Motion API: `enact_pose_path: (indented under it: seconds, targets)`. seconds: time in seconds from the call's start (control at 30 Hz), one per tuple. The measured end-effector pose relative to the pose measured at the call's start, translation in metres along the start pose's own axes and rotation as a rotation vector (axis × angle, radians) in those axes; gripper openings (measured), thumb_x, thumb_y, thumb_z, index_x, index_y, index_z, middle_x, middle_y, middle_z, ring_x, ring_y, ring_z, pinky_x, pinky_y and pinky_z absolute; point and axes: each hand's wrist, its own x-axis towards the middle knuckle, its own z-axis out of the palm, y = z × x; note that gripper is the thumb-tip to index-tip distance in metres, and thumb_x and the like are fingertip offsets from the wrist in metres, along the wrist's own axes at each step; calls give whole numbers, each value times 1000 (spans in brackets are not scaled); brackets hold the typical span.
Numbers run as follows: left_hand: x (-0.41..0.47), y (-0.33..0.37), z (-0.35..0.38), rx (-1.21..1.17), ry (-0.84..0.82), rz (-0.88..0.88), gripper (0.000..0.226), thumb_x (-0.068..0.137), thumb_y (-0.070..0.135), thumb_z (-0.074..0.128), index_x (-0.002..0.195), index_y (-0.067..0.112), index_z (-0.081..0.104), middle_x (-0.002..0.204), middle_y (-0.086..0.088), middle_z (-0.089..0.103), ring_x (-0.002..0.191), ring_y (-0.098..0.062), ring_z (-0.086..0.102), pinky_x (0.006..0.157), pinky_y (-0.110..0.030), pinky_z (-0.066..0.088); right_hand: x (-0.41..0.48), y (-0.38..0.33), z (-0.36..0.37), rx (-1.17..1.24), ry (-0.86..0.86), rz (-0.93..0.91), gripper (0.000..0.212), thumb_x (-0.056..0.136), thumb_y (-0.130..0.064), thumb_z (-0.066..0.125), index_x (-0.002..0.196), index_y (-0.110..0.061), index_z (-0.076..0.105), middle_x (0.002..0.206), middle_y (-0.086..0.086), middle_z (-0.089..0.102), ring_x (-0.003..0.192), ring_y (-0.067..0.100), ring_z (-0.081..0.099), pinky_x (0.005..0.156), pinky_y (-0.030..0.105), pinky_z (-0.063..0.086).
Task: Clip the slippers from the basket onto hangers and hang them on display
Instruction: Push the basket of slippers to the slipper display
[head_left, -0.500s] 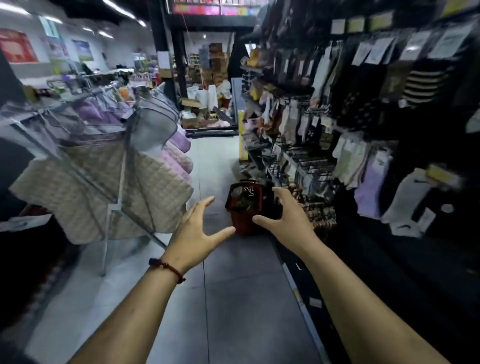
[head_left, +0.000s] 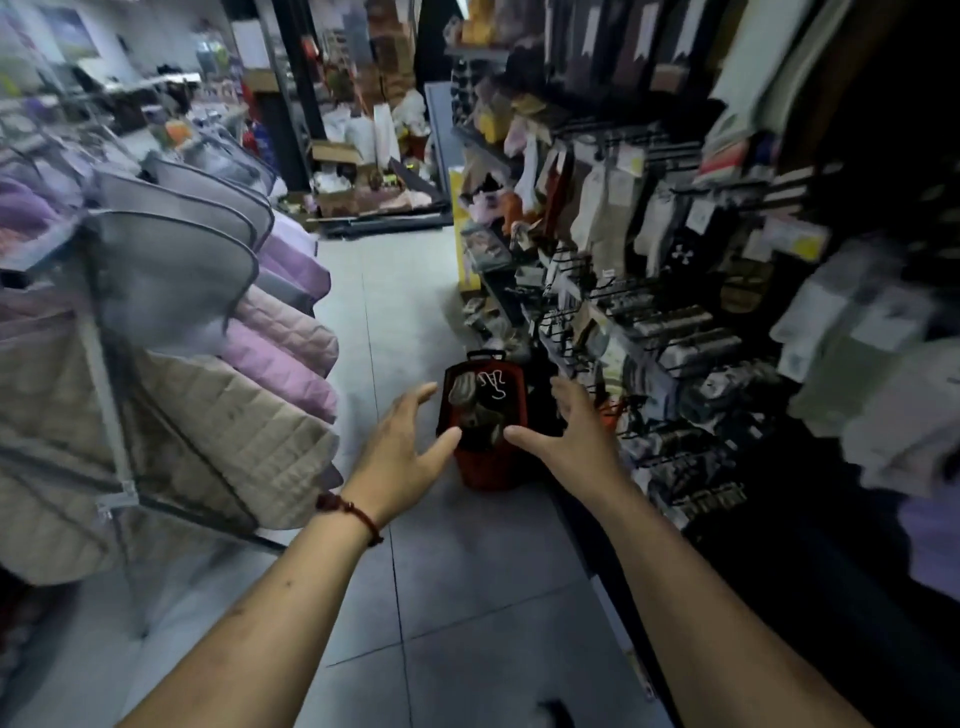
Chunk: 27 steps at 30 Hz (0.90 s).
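A red shopping basket (head_left: 491, 467) stands on the grey tiled floor against the foot of the right-hand display. Brown and grey slippers (head_left: 475, 410) lie inside it with white wire hangers (head_left: 496, 383) on top. My left hand (head_left: 402, 449) is stretched out in front of the basket's left side, fingers spread and holding nothing. In front of the basket's right side, my right hand (head_left: 569, 434) is spread the same way, empty. Neither hand touches the basket.
A metal rack of quilted beige, pink and purple cushions (head_left: 208, 415) crowds the left of the aisle. The right-hand display (head_left: 649, 312) carries hooks with socks and slippers. Boxes and loose goods (head_left: 374, 192) block the far end of the aisle.
The view has tilted down and come closer to the basket. Both open hands now sit lower and nearer to it, one at each side.
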Motion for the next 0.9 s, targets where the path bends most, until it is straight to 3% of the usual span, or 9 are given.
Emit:
enact_pose_path:
  seconds: [0.13,0.33,0.47,0.53,0.6,0.63,0.7,0.8,0.9]
  targets:
    - [98,-38,7,56,-92,-18,62,89,38,68,143,21,44,145,5,49,135,-8,43,112,-24,32,112,15,14,69,-37,78,87,80,-29,84,151,-22,34,157,-1,37,144,20,36,109,32,36]
    - [254,-102,8,46,-167,-16,60,88,47,66,142,28,45,143,13,49,134,-3,42,112,-27,33,258,43,56,172,-12,236,78,85,-25,79,150,-18,36,158,6,35,145,23,33,105,31,35]
    - [360,-162,36,51,-306,-8,59,90,54,60,144,38,39,147,17,42,136,-5,38,113,-30,32,344,79,89,222,113,353,77,84,-34,79,148,-20,39,155,7,39,141,24,39,110,40,39]
    - [414,-193,57,34,-379,4,59,91,53,60,144,34,40,146,15,43,130,-2,40,104,-16,32,378,95,107,241,212,417,79,84,-38,79,149,-21,38,155,6,40,140,24,41,110,41,40]
    - [459,-213,75,3,-478,18,58,93,45,62,143,25,43,140,11,47,118,3,41,85,4,30,400,109,124,276,291,497,80,83,-40,79,149,-21,38,155,5,40,140,24,42,111,41,39]
    - [481,-224,84,6,-537,26,56,93,41,63,142,20,44,136,10,48,115,3,41,78,7,30,410,115,133,293,335,542,80,82,-40,79,149,-21,38,153,4,42,138,24,43,111,42,40]
    - [520,-243,95,26,-642,58,56,93,38,64,141,17,46,129,9,50,112,-1,44,79,3,32,427,126,152,325,417,608,82,80,-40,81,148,-20,39,146,4,47,136,25,46,109,42,41]
    - [572,-270,112,56,-739,88,64,89,49,63,142,18,45,136,3,52,122,-13,50,92,-20,36,449,141,169,371,512,691,83,81,-39,81,149,-20,38,145,4,47,131,20,47,109,39,41]
    - [615,-293,136,81,-813,106,58,93,38,64,143,19,43,140,4,50,127,-15,48,95,-21,34,473,161,183,364,593,753,87,76,-57,78,148,-28,37,149,3,46,134,21,47,112,47,41]
